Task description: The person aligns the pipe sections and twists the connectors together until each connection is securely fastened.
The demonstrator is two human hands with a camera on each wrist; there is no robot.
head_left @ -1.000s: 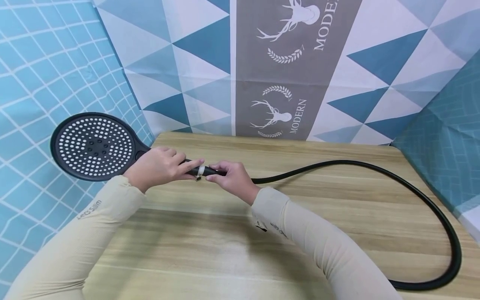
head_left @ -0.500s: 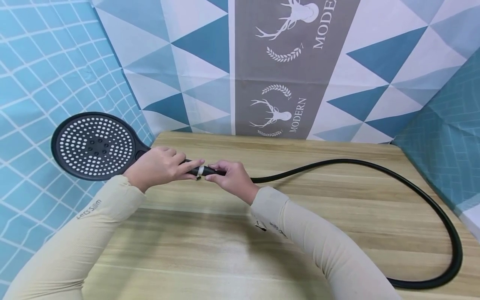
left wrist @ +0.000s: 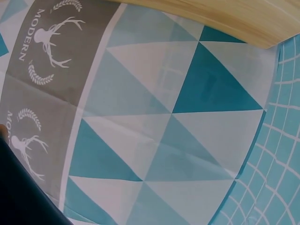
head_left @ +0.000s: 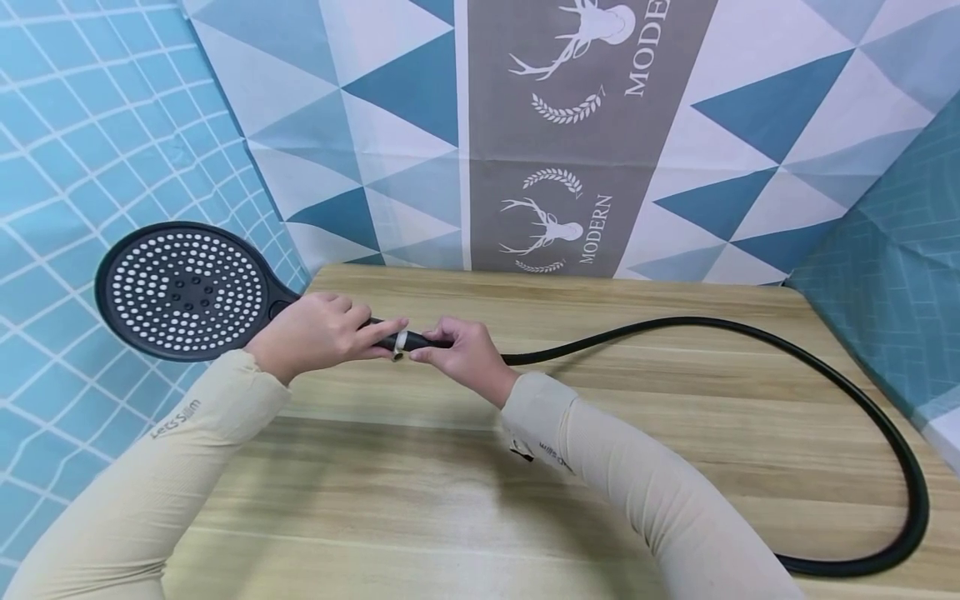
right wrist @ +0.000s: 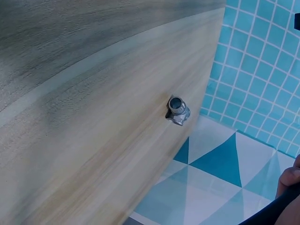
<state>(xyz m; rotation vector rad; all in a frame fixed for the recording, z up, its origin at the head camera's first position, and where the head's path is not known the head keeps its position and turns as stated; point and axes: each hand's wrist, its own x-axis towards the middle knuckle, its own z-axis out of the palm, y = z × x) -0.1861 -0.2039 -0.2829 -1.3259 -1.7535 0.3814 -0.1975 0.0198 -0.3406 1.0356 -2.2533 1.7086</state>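
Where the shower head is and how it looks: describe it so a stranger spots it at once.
In the head view, find the blue grid-patterned wall at the picture's left. In front of it, just beside the left hand, is the shower head. Its broad, round black face dotted with white sets it apart from the thin, plain black hose looping over the wooden table.

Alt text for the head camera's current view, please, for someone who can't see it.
A person's left hand grips a round, white-dotted black shower head, while the right hand pinches a black hose in line with it. The hose loops rightward over a wooden table before a triangle-patterned wall.
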